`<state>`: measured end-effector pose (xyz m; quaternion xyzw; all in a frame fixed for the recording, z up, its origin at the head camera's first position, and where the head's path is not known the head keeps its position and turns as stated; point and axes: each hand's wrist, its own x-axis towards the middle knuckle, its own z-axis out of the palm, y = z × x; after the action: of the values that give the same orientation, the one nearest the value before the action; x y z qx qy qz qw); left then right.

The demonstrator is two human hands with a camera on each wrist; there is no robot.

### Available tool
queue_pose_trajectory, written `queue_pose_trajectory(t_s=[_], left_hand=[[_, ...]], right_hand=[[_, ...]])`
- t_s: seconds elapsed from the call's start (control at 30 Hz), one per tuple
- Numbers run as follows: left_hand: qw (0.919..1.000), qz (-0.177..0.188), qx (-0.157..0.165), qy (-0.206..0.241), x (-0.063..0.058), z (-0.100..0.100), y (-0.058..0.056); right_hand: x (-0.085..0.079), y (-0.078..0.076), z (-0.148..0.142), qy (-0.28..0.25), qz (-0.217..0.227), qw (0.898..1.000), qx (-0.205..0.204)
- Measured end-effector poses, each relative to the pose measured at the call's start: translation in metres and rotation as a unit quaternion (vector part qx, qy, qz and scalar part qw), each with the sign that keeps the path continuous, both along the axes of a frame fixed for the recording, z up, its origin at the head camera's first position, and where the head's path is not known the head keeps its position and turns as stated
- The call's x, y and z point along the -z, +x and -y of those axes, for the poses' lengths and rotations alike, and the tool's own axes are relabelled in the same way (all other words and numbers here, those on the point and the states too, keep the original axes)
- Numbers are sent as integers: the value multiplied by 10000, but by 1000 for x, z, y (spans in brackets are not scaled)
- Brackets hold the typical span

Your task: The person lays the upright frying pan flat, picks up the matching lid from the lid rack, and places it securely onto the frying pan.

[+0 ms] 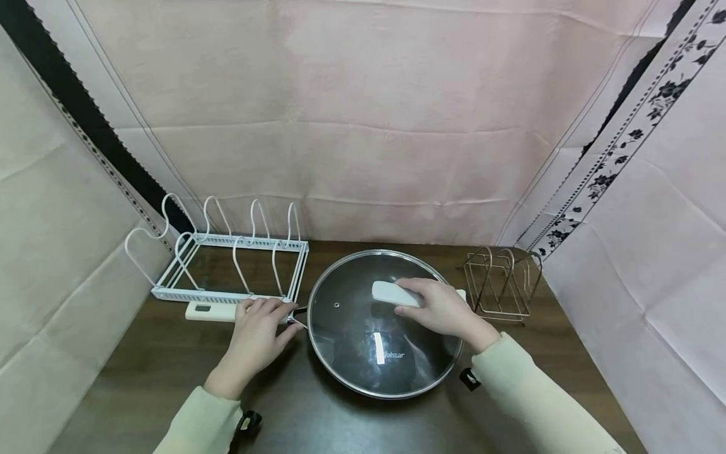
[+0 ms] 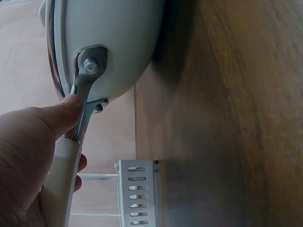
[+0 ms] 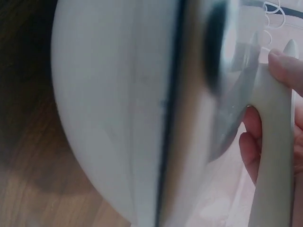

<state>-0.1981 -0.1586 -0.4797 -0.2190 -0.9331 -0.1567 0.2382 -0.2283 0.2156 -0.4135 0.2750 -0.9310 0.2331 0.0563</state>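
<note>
A wide pan with a white outer wall [image 2: 118, 42] sits in the middle of the table, covered by a glass lid [image 1: 351, 340] with a metal rim. My left hand [image 1: 258, 334] grips the pan's white handle [image 1: 210, 311]. In the left wrist view, its thumb [image 2: 64, 113] presses on the metal neck where the handle meets the pan. My right hand [image 1: 439, 307] holds the upright white lid knob [image 1: 391, 293] from the right side, fingers and thumb around it. The right wrist view shows this knob [image 3: 272, 151] close up, with fingertips behind it.
A white wire dish rack [image 1: 207, 294] stands at the back left, just behind the pan handle. To the right of the pan is a small metal wire rack [image 1: 501, 284]. Pale cloth walls [image 1: 363, 126] enclose the brown wooden table [image 1: 142, 372] at the back and sides.
</note>
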Motion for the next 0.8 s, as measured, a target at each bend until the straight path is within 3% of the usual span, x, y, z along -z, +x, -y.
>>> queue_pose_trajectory(t_s=[0.4,0.8], left_hand=[[9996,117,-229,131,2,13,-2],[9994,131,-281,126,3,15,-4]], right_hand=[[6,-10,16,170,-303,9994,-11],[5,-8,20,293,-471,9984,95]])
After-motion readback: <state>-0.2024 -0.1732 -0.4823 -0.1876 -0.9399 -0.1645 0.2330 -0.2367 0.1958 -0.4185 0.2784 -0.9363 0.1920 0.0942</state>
